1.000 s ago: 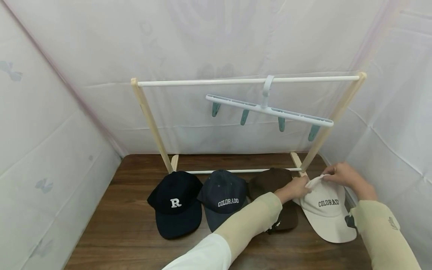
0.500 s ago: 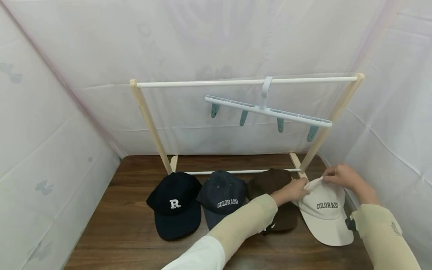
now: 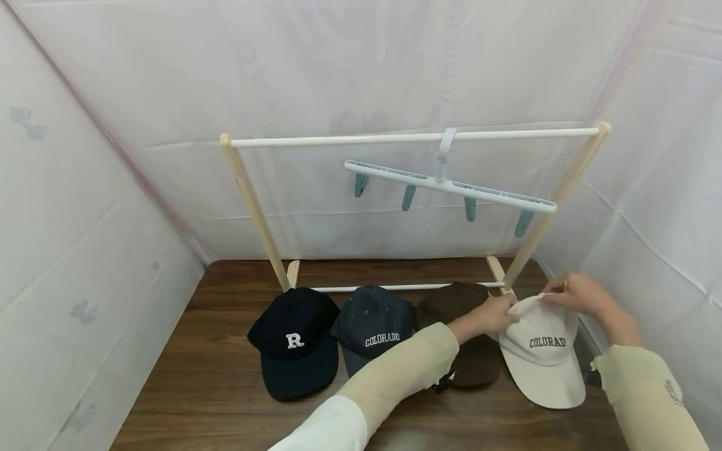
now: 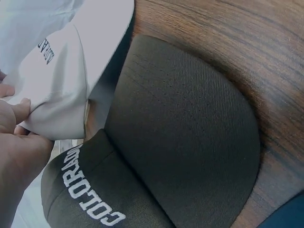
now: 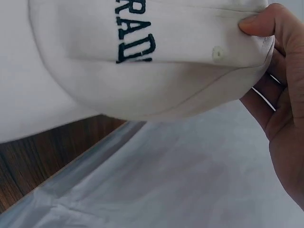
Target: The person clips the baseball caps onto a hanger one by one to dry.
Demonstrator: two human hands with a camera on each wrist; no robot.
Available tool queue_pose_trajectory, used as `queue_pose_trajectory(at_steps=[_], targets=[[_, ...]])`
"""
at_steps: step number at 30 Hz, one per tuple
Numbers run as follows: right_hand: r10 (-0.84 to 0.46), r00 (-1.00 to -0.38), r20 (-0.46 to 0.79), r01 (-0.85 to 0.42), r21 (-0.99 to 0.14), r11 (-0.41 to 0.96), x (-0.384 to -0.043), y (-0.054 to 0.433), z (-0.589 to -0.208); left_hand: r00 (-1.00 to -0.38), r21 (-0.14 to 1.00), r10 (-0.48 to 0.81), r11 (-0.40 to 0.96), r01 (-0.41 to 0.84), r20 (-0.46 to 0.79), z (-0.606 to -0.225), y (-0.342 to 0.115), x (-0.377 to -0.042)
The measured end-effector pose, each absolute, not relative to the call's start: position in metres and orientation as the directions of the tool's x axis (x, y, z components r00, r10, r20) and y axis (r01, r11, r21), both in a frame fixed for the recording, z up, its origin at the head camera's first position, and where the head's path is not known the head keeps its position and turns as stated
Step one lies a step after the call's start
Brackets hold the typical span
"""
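Observation:
A cream baseball cap (image 3: 538,341) with dark COLORADO lettering is at the right end of a row of caps, its brim toward me. My left hand (image 3: 494,314) pinches the left side of its crown; in the left wrist view the thumb (image 4: 22,110) presses on the fabric. On the far right of the crown, my right hand (image 3: 578,293) pinches the top edge, thumb (image 5: 259,24) in front and fingers behind in the right wrist view. Under my left forearm lies a brown cap (image 3: 476,363), partly hidden; its white lettering shows in the left wrist view.
A navy cap (image 3: 293,351) with a white R and a dark grey-blue COLORADO cap (image 3: 375,319) lie to the left on the wooden table (image 3: 186,376). Behind stands a rack (image 3: 338,141), from which a pale hanger (image 3: 451,186) with several teal clips (image 3: 408,197) hangs. White sheeting (image 3: 648,238) surrounds the table.
The cream cap's brim has swung slightly left, with both hands keeping their hold on the crown. My right forearm has shifted a little. The other caps stay in place.

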State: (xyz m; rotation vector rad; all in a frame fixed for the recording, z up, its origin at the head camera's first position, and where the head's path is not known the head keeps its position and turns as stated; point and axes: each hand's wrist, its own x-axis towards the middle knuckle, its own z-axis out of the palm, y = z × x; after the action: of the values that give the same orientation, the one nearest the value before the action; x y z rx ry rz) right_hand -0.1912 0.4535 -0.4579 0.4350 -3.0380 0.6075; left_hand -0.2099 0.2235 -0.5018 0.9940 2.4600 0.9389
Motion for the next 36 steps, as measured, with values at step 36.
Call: queue_pose_trajectory(at_steps=[36], targets=[[-0.398, -0.881, 0.255, -0.457, -0.244, 0.855, -0.178, 0.444, -0.425, -0.717, 0.801, 0.694, 0.389, 0.455, 0.07, -0.486, 0.194, -0.216]])
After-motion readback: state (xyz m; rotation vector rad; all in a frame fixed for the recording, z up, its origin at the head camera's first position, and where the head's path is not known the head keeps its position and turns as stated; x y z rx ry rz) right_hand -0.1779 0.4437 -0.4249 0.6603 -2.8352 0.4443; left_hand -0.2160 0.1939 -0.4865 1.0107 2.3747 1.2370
